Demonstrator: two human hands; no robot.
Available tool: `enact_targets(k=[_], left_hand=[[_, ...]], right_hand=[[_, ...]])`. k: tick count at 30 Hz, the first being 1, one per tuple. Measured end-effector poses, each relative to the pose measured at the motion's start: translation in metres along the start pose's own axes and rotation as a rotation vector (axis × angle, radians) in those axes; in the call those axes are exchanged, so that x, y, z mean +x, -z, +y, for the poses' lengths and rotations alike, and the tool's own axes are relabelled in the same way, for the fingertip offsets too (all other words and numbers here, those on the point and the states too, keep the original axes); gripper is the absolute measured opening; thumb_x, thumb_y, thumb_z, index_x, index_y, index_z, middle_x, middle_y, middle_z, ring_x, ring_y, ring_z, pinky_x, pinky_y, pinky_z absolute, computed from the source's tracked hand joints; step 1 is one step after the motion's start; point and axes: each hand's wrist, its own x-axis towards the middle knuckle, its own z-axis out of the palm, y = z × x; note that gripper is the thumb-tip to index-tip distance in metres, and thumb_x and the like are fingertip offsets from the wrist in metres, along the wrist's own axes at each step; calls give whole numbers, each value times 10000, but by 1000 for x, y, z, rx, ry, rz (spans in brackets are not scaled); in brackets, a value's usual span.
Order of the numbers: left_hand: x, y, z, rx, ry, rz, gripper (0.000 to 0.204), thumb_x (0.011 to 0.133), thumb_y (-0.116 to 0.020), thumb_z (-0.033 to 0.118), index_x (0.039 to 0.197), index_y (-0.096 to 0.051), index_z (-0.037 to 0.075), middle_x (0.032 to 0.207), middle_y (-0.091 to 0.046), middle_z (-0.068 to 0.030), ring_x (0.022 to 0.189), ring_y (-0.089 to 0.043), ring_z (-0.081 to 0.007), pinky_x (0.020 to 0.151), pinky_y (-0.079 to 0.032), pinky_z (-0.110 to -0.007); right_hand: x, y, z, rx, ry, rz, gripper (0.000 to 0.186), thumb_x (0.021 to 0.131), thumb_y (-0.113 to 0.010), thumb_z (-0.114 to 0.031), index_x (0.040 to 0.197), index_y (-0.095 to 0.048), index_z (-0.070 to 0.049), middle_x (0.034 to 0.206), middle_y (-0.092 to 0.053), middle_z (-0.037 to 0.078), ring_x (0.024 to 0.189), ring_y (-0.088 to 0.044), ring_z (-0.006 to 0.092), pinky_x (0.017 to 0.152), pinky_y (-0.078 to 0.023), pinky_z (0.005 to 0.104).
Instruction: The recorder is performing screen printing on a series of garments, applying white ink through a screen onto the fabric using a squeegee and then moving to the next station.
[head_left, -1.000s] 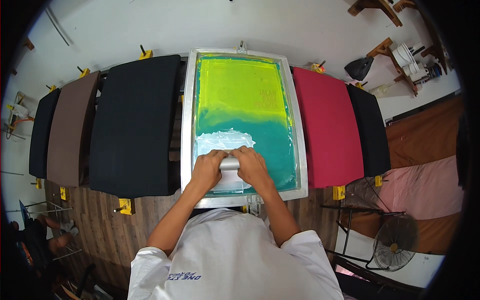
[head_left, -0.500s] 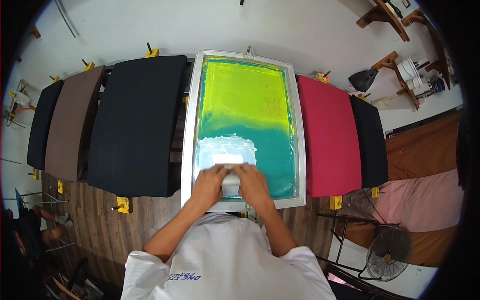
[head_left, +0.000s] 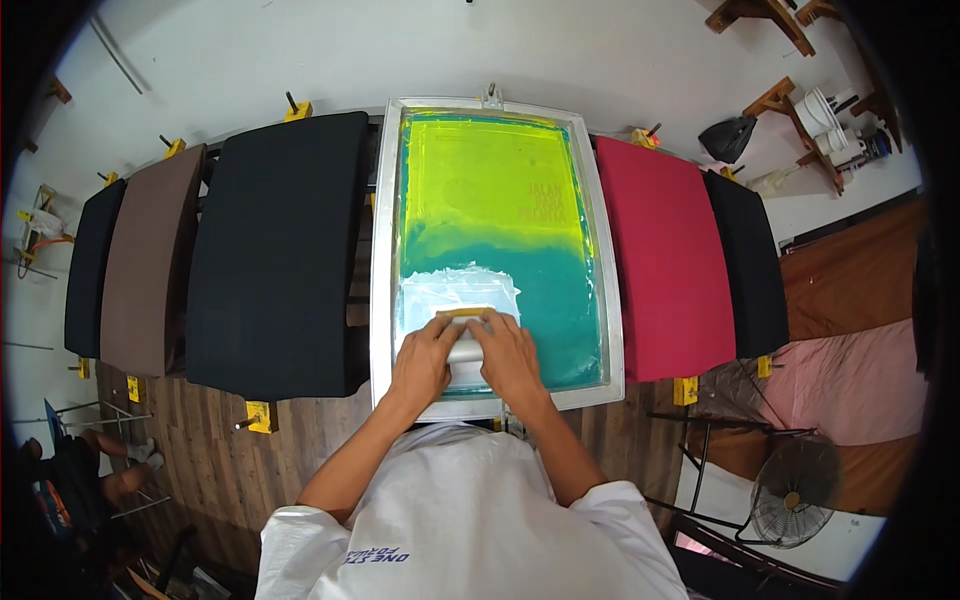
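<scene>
Left hand (head_left: 424, 358) and right hand (head_left: 509, 356) clamp side by side on a squeegee (head_left: 467, 350), forearms (head_left: 358, 458) angled inward. It sits amid white ink (head_left: 450, 288) at the near left of a screen-printing frame (head_left: 384, 250), between a black platen (head_left: 280, 255) and a crimson platen (head_left: 665, 260), above wood-plank flooring (head_left: 225, 430).

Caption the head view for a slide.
Left hand and right hand grip a squeegee amid white smears on a framed screen, a black panel to its left.
</scene>
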Motion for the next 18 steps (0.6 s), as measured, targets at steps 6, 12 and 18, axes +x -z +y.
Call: enact_targets(k=[6,12,18], left_hand=[[-37,-17,1,48,-12,-96,676,581,-670,-130,1237,-588,11,1323,-547,-233,1101,-594,-418,940,-513,-446],[-25,11,22,-17,38,-194,572,602,-614,-127,1163,-630,-17,1131,-651,-235,953,-648,-431,861,-541,-450],[39,14,-11,43,29,-77,489,647,-594,-131,1118,-649,-8,1091,-661,-233,979,-640,-418,854,-535,-438]], right_hand=[[-43,-18,-3,35,5,-2,494,736,-593,70,1211,-621,-62,1252,-556,152,1177,-522,322,845,-483,449],[-35,13,-7,90,-36,-152,377,718,-627,61,1072,-668,-63,1114,-621,122,1078,-574,314,858,-472,459],[42,9,17,28,31,-70,411,711,-618,62,1083,-698,-94,1019,-662,134,979,-623,342,791,-513,457]])
